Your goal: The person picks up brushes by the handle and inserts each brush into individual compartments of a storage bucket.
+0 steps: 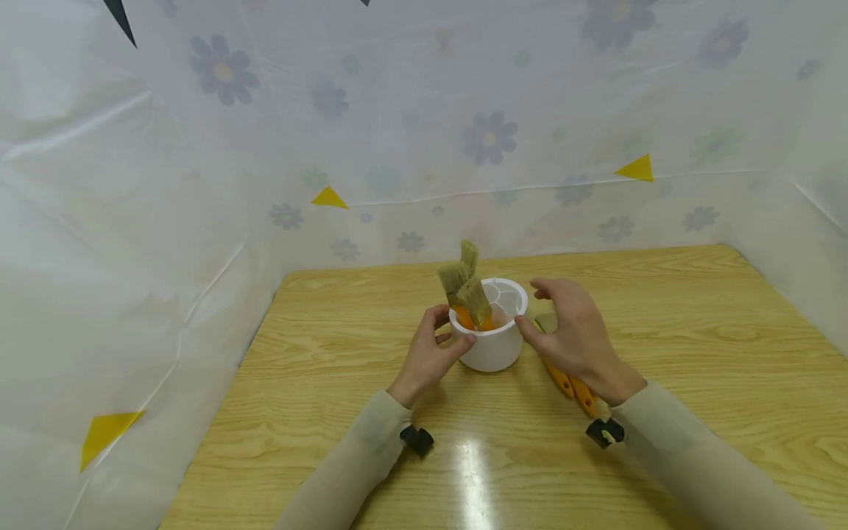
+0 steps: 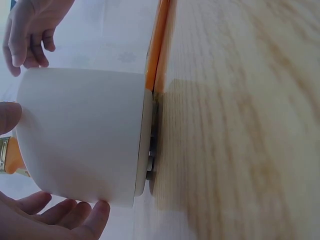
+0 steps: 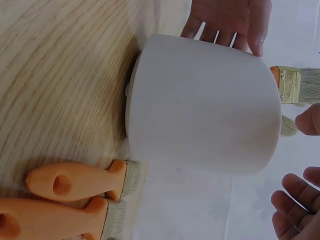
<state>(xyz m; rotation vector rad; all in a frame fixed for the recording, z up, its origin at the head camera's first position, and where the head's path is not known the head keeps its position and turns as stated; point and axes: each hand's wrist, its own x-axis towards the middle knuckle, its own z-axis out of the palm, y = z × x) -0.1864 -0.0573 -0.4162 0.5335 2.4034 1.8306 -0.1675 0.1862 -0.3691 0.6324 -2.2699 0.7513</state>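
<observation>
A white round holder (image 1: 490,353) with dividers inside stands upright on the table. Several paintbrushes (image 1: 453,280) with orange handles lean in its left part, bristles up. My left hand (image 1: 430,357) grips the holder from the left, thumb by the near rim and fingers along the side; the left wrist view shows fingertips (image 2: 100,209) against its wall. Just right of the holder, my right hand (image 1: 575,335) hovers with fingers apart and nothing held. Beneath it, two more orange-handled paintbrushes (image 3: 75,181) lie side by side on the table, partly hidden by the hand in the head view.
The wood-grain table (image 1: 318,412) runs back to a flower-printed plastic sheet (image 1: 411,147), and similar sheeting hangs at both sides. Yellow triangular pieces (image 1: 636,169) are on the sheet. Dark camera mounts (image 1: 417,440) sit at both wrists. Small feet show under the holder.
</observation>
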